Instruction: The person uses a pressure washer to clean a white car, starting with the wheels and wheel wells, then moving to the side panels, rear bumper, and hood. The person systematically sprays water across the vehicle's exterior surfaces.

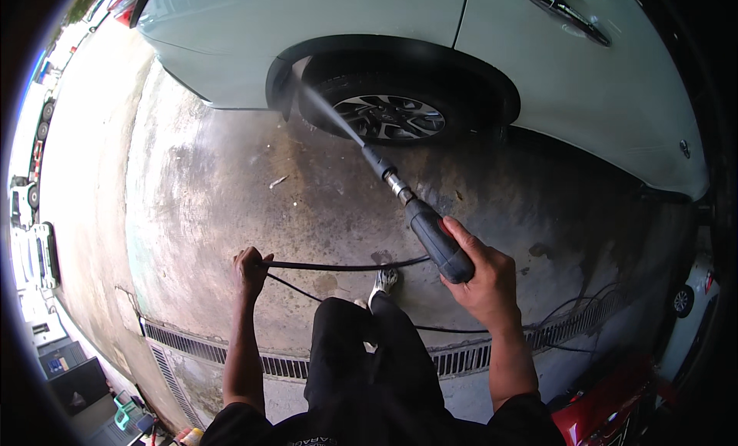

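Note:
Gripped in my right hand is a black pressure washer gun, its nozzle pointing up and to the left. A white jet of water leaves the nozzle and strikes around the rear edge of the wheel arch of a pale car. Behind the spray sits the wheel, with a dark tyre and a silver and black rim. My left hand is closed round a black hose, which runs across to the right toward the gun.
A metal drain grate crosses the wet concrete floor beside my legs. More hose trails over the floor to the right. A red vehicle stands at lower right, a white car at far right. Equipment is at lower left.

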Demonstrator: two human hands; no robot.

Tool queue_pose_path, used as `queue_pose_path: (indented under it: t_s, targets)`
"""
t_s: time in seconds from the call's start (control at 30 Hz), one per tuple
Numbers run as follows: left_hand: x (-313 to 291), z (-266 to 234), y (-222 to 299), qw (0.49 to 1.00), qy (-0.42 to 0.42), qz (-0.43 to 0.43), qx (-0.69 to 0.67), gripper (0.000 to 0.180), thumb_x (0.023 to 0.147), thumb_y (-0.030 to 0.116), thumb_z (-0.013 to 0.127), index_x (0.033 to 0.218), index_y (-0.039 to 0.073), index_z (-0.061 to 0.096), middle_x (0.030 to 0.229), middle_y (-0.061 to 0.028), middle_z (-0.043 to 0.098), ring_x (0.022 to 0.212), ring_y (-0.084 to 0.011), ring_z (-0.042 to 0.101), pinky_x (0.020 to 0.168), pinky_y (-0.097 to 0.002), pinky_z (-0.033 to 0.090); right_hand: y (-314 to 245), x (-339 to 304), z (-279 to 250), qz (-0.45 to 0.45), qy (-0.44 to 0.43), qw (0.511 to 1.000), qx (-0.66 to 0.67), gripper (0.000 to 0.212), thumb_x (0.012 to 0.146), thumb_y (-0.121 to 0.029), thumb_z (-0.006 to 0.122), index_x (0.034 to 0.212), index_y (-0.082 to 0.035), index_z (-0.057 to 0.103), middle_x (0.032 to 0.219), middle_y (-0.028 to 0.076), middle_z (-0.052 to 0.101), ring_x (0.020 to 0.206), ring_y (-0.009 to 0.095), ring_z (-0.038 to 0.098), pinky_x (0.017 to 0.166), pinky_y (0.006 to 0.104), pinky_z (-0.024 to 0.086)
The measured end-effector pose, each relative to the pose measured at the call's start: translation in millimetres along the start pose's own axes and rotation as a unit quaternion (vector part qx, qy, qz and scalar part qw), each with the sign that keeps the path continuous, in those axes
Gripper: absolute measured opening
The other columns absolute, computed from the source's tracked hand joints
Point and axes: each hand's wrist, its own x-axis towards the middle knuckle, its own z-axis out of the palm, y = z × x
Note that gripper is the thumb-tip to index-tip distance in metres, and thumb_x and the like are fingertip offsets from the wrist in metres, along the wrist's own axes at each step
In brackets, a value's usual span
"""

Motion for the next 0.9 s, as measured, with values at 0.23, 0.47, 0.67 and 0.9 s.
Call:
queue_pose_path:
  t_s: [0.23, 0.47, 0.67, 0.9]
  targets:
    - [50, 36, 16, 0.995, -0.012, 0.097, -0.007, 0.041, 0.076, 0.016, 0.089, 0.069, 0.006, 0.050, 0.072, -0.0088, 0.054, 0.071, -0.0321, 0.054, 0.071, -0.0436, 0.041, 38, 35, 9, -0.051, 0.010, 0.999, 0.017, 0.075, 0.072, -0.004, 0.087, 0.141, -0.014, 0.062, 0.109, 0.012, 0.077, 0.085, 0.029, 0.077, 0.072, 0.0379, 0.062]
    - [54, 35, -7, 0.996, 0.011, 0.085, 0.017, 0.047, 0.077, 0.017, 0.087, 0.062, 0.005, 0.045, 0.062, -0.0140, 0.051, 0.063, -0.0378, 0.053, 0.063, -0.0466, 0.040, 12, 101, 3, -0.074, -0.039, 0.996, 0.021, 0.072, 0.072, 0.001, 0.083, 0.140, -0.013, 0.063, 0.120, 0.016, 0.075, 0.102, 0.033, 0.076, 0.084, 0.0374, 0.061]
    - [32, 7, -53, 1.000, 0.024, -0.004, 0.014, 0.046, 0.080, 0.024, 0.086, 0.061, 0.003, 0.049, 0.062, -0.0195, 0.054, 0.059, -0.0421, 0.054, 0.057, -0.0494, 0.041, -47, 159, 50, -0.094, -0.005, 0.993, -0.077, 0.060, 0.081, -0.014, 0.083, 0.137, -0.016, 0.063, 0.089, 0.013, 0.077, 0.077, 0.028, 0.076, 0.074, 0.0407, 0.060]
    - [25, -23, -99, 0.999, 0.005, -0.028, -0.030, 0.044, 0.084, 0.028, 0.082, 0.062, 0.003, 0.053, 0.063, -0.0208, 0.056, 0.061, -0.0425, 0.058, 0.057, -0.0489, 0.043, -120, 197, 94, -0.053, -0.011, 0.986, -0.155, 0.052, 0.088, -0.022, 0.078, 0.137, -0.016, 0.062, 0.088, 0.013, 0.077, 0.082, 0.029, 0.076, 0.077, 0.0412, 0.060]
